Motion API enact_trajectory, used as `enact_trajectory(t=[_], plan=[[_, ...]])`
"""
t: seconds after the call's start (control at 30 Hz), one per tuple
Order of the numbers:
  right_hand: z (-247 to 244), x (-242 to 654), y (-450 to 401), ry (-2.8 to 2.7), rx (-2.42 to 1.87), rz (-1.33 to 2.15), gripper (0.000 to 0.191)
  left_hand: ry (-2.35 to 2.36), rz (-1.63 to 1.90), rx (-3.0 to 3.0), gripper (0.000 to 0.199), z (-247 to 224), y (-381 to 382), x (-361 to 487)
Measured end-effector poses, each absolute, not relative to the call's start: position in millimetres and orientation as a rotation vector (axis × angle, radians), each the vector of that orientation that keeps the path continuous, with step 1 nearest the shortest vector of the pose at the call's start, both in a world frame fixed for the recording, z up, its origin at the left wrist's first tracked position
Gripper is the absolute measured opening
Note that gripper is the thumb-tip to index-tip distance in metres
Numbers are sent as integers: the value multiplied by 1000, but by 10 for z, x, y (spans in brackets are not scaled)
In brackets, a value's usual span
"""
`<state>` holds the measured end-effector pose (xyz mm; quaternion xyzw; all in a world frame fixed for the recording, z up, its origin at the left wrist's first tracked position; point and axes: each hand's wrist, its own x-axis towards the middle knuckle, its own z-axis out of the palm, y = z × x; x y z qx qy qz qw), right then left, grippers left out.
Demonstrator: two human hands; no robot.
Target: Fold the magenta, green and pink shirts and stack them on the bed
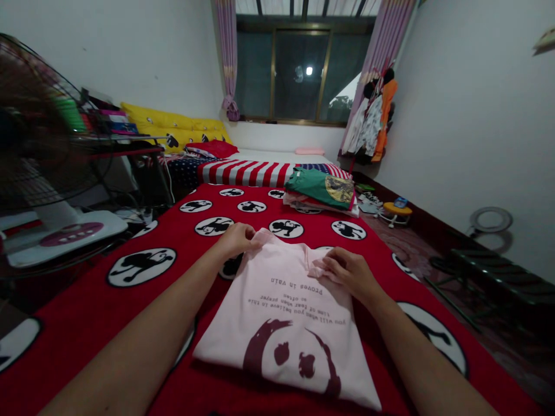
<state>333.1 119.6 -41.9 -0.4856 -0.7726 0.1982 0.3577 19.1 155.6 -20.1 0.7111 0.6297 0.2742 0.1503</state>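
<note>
A folded pale pink T-shirt (295,341) with dark lettering and a dark printed figure lies on the red bedspread (243,240), its print upside down from where I look. My left hand (240,238) pinches the shirt's far left corner. At the far right, my right hand (349,270) grips a bunched bit of the pink cloth near the collar. Both hands are closed, with fingertips on the fabric. Beyond them sits a stack of folded clothes, a green shirt (318,185) with a gold print on top.
A fan (60,225) stands at the left, beside a cluttered desk (125,138). Behind the red bedspread is another bed with a striped cover (247,173). Clothes (368,124) hang by the window. On the right are a yellow stool (396,209) and a dark rack (503,277).
</note>
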Motion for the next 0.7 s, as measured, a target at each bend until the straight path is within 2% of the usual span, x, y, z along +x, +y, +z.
enact_trajectory(t=[0.03,0.13,0.2,0.3,0.4,0.7], plan=[[-430,3326,1207,-1944,-1269,524,22,1830,845,2068,25,-185,1548,214],[-465,3318,1238,-1903,-1321,567,37,1819,1093,2194,31,-104,1483,353],[-484,3308,1249,-1970,-1295,524,32,1626,1143,2305,26,-47,1396,515],[-495,3283,1240,-2000,-1205,416,20,1191,991,2369,24,-7,1209,816],[-492,3253,1210,-1878,-1161,488,17,901,813,2369,28,-42,1033,1067],[-469,3161,1136,-1832,-1049,611,14,730,701,2307,30,-190,985,1173]])
